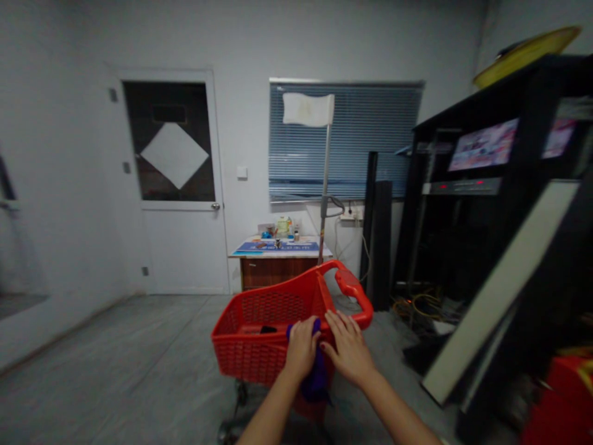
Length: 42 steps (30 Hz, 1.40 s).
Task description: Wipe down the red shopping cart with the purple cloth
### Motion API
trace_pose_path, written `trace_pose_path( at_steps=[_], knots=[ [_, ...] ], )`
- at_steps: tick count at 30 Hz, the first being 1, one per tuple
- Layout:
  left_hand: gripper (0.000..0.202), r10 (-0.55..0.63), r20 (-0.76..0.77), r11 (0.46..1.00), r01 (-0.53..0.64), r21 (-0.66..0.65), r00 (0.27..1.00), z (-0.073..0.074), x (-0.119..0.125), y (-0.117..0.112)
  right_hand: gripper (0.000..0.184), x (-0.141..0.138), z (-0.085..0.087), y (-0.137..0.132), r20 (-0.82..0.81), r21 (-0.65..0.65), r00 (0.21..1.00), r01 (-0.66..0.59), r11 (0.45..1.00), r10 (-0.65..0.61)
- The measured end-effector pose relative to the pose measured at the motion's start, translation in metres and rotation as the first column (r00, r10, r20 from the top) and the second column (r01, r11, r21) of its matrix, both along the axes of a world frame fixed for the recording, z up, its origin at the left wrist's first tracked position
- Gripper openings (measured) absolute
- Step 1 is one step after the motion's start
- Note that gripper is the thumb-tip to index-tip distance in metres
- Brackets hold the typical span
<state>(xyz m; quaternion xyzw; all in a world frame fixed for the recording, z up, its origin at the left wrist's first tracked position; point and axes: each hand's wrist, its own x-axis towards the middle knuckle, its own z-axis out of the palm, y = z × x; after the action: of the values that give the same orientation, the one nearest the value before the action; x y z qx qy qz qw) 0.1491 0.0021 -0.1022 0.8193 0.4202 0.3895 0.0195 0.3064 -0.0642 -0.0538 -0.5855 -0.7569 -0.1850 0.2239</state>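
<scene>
Purple cloth (317, 377) in the left hand (302, 347), held it bunched in curled fingers at the near rim of a red shopping cart (250, 358), lower end hanging outside. Rested the right hand (348, 347) just beside, near the handle (354, 290), fingers extended, slightly apart. Could not tell surely, in the dim blur, about right-hand contact with the cloth. Saw a desk (278, 269) and white flag (306, 110) beyond.
</scene>
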Motion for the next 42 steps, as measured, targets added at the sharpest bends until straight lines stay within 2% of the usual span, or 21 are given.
trace_pose_path(
  at_steps=[2, 5, 7, 11, 16, 19, 23, 29, 37, 42],
  knots=[
    [0.040, 0.011, -0.009, 1.000, -0.011, -0.009, 1.000, -0.002, -0.011, 0.002, 0.063, 0.006, 0.005, -0.001, 0.028, -0.010, 1.000, -0.011, 1.000, 0.012],
    [0.039, 0.029, -0.035, 0.998, -0.030, -0.049, 0.999, -0.002, -0.030, 0.005, 0.058, 0.016, 0.013, -0.001, -0.002, 0.041, 0.996, 0.088, 0.995, -0.088],
    [0.038, 0.049, -0.046, 0.996, -0.052, -0.078, 0.998, 0.001, -0.038, 0.006, 0.055, 0.019, 0.017, -0.001, -0.003, 0.039, 0.996, 0.089, 0.995, -0.089],
    [0.037, 0.048, -0.027, 0.991, -0.051, -0.121, 0.998, 0.009, -0.028, 0.003, 0.055, 0.013, 0.017, -0.002, -0.021, 0.029, 0.995, 0.099, 0.995, -0.098],
    [0.040, -0.087, 0.004, 0.994, 0.087, -0.061, 0.996, 0.018, -0.009, -0.003, 0.054, 0.002, 0.016, -0.004, -0.006, 0.019, 0.995, 0.095, 0.995, -0.095],
    [0.041, -0.104, 0.015, 0.994, 0.105, -0.038, 0.994, 0.017, -0.020, -0.002, 0.055, -0.003, 0.017, -0.005, 0.001, 0.030, 0.997, 0.078, 0.997, -0.078],
    [0.040, -0.056, 0.013, 0.996, 0.057, -0.071, 0.998, 0.020, -0.036, 0.000, 0.055, -0.014, 0.016, -0.003, -0.021, 0.048, 0.997, 0.073, 0.996, -0.072],
    [0.043, -0.143, -0.006, 0.989, 0.143, -0.040, 0.990, 0.031, -0.027, -0.001, 0.055, -0.026, 0.010, 0.004, -0.042, 0.104, 0.998, 0.042, 0.994, -0.038],
    [0.039, -0.057, 0.001, 0.994, 0.057, -0.093, 0.998, 0.028, -0.051, 0.008, 0.057, -0.035, 0.004, 0.010, -0.051, 0.130, 0.999, 0.004, 0.992, 0.003],
    [0.042, -0.138, 0.015, 0.987, 0.138, -0.082, 0.990, 0.033, -0.041, 0.003, 0.058, -0.038, 0.005, 0.010, -0.047, 0.158, 0.999, 0.000, 0.987, 0.008]
  ],
)
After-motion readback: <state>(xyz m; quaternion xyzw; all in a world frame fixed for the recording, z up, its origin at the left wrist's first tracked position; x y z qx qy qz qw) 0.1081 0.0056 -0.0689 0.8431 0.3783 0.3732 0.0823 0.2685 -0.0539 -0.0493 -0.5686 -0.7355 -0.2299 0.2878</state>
